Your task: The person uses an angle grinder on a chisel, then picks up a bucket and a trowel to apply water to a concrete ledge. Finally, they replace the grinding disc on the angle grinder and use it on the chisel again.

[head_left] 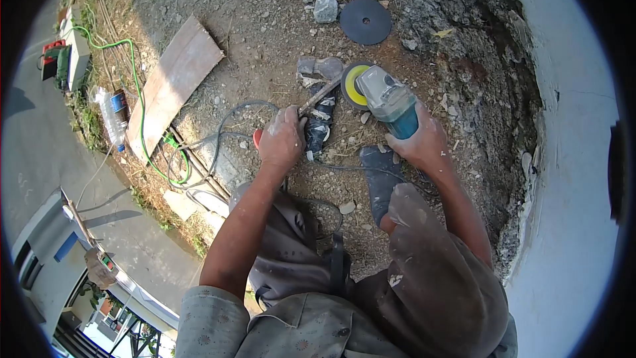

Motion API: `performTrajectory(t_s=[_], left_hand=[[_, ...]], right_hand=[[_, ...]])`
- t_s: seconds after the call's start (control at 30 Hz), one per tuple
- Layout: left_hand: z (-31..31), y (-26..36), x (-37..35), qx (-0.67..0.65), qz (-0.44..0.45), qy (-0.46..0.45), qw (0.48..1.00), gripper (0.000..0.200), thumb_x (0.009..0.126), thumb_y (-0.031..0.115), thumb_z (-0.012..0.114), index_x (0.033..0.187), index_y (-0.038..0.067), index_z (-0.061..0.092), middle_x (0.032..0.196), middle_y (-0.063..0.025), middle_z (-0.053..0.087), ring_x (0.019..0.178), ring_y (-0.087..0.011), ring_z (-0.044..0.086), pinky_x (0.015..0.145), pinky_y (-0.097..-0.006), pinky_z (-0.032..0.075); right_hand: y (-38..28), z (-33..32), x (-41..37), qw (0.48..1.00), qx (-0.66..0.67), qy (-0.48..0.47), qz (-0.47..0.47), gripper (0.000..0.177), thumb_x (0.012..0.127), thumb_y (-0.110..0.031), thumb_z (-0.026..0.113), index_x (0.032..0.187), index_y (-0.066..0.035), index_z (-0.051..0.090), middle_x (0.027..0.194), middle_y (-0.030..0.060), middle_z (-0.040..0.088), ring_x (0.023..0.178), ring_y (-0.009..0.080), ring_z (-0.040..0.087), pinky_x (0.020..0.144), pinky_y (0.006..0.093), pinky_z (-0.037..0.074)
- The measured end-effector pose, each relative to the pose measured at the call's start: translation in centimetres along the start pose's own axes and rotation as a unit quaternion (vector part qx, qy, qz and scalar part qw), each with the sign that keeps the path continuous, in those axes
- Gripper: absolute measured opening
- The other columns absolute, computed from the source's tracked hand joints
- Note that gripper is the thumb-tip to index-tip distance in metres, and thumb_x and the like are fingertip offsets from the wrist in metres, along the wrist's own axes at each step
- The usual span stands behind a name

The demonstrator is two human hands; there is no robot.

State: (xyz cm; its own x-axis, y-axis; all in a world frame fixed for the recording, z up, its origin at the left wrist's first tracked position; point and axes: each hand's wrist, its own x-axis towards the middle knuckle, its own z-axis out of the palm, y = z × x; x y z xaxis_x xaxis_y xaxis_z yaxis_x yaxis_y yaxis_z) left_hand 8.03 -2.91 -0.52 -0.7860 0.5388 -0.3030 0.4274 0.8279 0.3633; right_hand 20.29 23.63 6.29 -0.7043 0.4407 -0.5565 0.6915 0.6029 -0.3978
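My right hand [424, 139] is wrapped round the body of a teal angle grinder [401, 118] with a clear-looking guarded head. Its disc [356, 85], yellow in the middle with a dark rim, faces left. My left hand [283, 138] is closed round a narrow, worn bar [320, 95], with a red end [257, 138] poking out on the left side of the fist. The bar's far tip lies right at the disc's rim. Below the bar is a dark, torn-looking shoe [319, 126], and a grey lump [319, 66] lies just beyond it.
A loose black disc [366, 21] lies beyond the grinder, beside a pale rock [325, 5]. At left are a wooden board [177, 79], a green cord [134, 86], plastic bottles [111, 116] and a green tool [61, 66]. A white wall [573, 132] rises at right; a grey cable [217, 139] crosses the ground.
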Motion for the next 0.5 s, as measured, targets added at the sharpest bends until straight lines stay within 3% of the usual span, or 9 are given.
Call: performTrajectory(t_s=[0.2, 0.3, 0.4, 0.5], left_hand=[[0.1, -0.3, 0.0, 0.009, 0.008, 0.0, 1.0, 0.026, 0.097, 0.025, 0.058, 0.106, 0.002, 0.052, 0.099, -0.0231, 0.064, 0.087, -0.0437, 0.064, 0.075, -0.052, 0.051], [0.3, -0.3, 0.0, 0.011, 0.003, -0.003, 1.0, 0.026, 0.097, 0.025, 0.058, 0.106, 0.002, 0.052, 0.099, -0.023, 0.064, 0.087, -0.0435, 0.064, 0.075, -0.0518, 0.051], [0.2, -0.4, 0.0, 0.032, 0.016, -0.007, 0.999, 0.024, 0.098, 0.027, 0.056, 0.103, 0.004, 0.052, 0.093, -0.0184, 0.064, 0.085, -0.0385, 0.065, 0.075, -0.0486, 0.052], [0.0, -0.1, 0.0, 0.009, -0.005, -0.008, 1.0, 0.025, 0.097, 0.026, 0.058, 0.101, 0.002, 0.051, 0.098, -0.0225, 0.064, 0.088, -0.0431, 0.064, 0.076, -0.0517, 0.051]], right_hand=[[0.2, -0.2, 0.1, 0.999, 0.005, -0.017, 0.03, 0.094, 0.069, -0.039, 0.081, 0.144, 0.002, 0.041, 0.117, 0.0277, 0.065, 0.108, 0.0438, 0.064, 0.095, 0.0484, 0.05], [0.2, 0.1, -0.1, 1.0, 0.013, 0.004, -0.004, 0.093, 0.069, -0.039, 0.081, 0.143, 0.0, 0.042, 0.118, 0.027, 0.065, 0.108, 0.0431, 0.064, 0.095, 0.048, 0.051], [-1.2, -0.6, 0.1, 0.999, 0.017, -0.03, 0.019, 0.092, 0.069, -0.038, 0.081, 0.144, -0.001, 0.042, 0.119, 0.0264, 0.065, 0.108, 0.0419, 0.065, 0.095, 0.0477, 0.051], [-0.7, -0.2, 0.1, 1.0, 0.008, -0.015, 0.015, 0.091, 0.069, -0.037, 0.081, 0.144, -0.001, 0.042, 0.119, 0.0263, 0.065, 0.108, 0.0414, 0.065, 0.095, 0.0474, 0.051]])
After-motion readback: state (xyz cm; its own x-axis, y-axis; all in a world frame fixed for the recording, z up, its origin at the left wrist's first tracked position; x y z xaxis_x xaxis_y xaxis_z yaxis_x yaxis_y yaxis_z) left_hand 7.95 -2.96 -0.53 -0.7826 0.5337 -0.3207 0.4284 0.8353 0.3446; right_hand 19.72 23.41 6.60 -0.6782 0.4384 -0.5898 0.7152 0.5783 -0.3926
